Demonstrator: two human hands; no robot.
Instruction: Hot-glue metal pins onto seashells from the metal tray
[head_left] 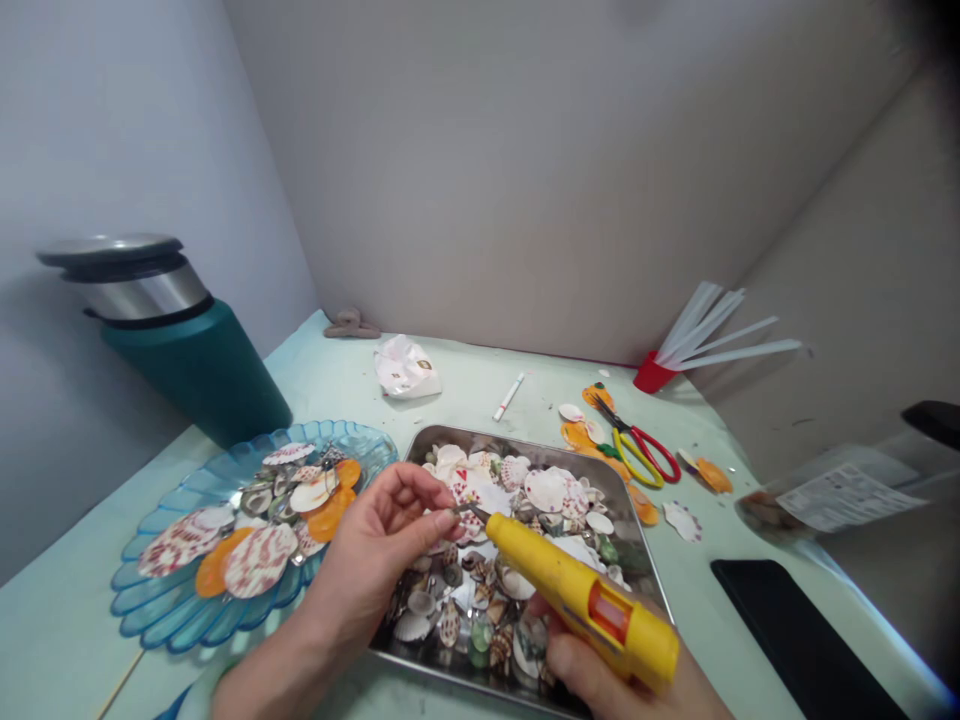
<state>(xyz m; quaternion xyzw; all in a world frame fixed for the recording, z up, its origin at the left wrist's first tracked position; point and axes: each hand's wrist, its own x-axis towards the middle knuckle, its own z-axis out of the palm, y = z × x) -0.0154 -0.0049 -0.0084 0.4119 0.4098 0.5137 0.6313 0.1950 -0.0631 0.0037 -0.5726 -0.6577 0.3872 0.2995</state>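
Note:
My right hand (592, 670) is wrapped round a yellow hot glue gun (577, 585), its nozzle pointing up and left. My left hand (405, 520) is closed in a pinch just left of the nozzle tip. A small thing seems to be between its thumb and fingers, too small to make out. The nozzle tip is at or very near these fingertips; I cannot tell whether it touches. Beneath both hands is a metal tray (652, 570) full of loose seashells (551, 490), among them white scallops, spotted shells and small striped spiral shells.
A blue scalloped dish (161, 615) of shells stands at left, near a teal bottle (187, 370). Red-and-yellow-handled scissors (645, 455) lie among orange shells. A red cup (656, 372) holds glue sticks. A black phone-like slab (802, 630), crumpled packet (405, 368) and marker (508, 397) lie around.

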